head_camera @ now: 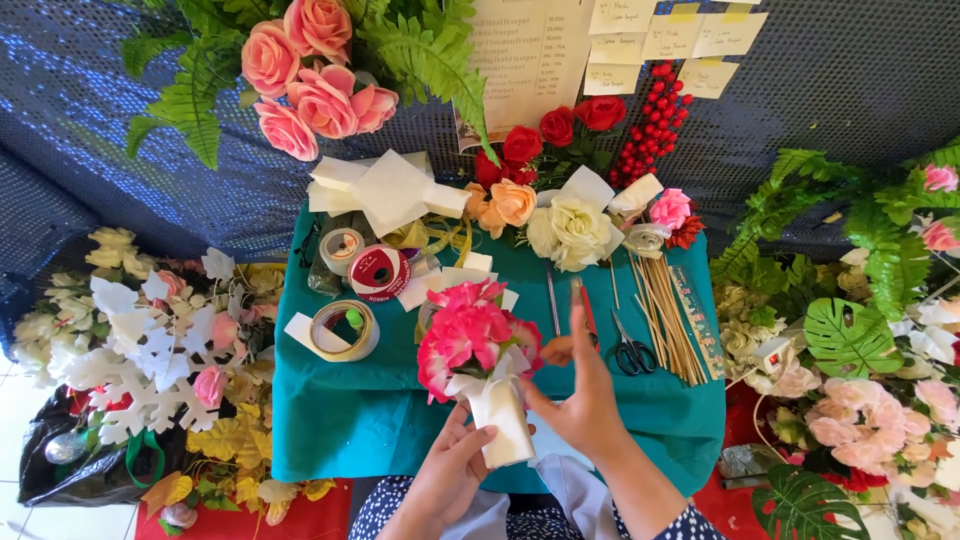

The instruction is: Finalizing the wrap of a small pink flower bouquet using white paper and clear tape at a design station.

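Small bouquet of pink fabric flowers with a white paper-wrapped stem (478, 372) — I hold it upright over the near edge of the teal cloth-covered table (380, 410), blooms tilted slightly to the left. My left hand (452, 462) is closed around the lower part of the white wrap, thumb and fingers gripping it from the left. My right hand (582, 392) is raised just beside the bouquet on its right, fingers extended upward and loosely open; the thumb reaches toward the wrap, but I cannot tell whether it touches.

Beyond my right hand, on the cloth: a pair of black-handled scissors (632, 354), and just right of them a bundle of thin wooden sticks (666, 316) lying lengthwise. A ruler-like strip (697, 318) lies along the sticks' right side.

Left of the bouquet — a roll of pale tape (344, 330), with a red-and-white tape roll (379, 272) behind it.

Far edge of table: a cream fabric rose (568, 230), an orange rose (512, 202), red roses (556, 128). White snowflake cut-outs (140, 350) lie among flowers well off to the left.
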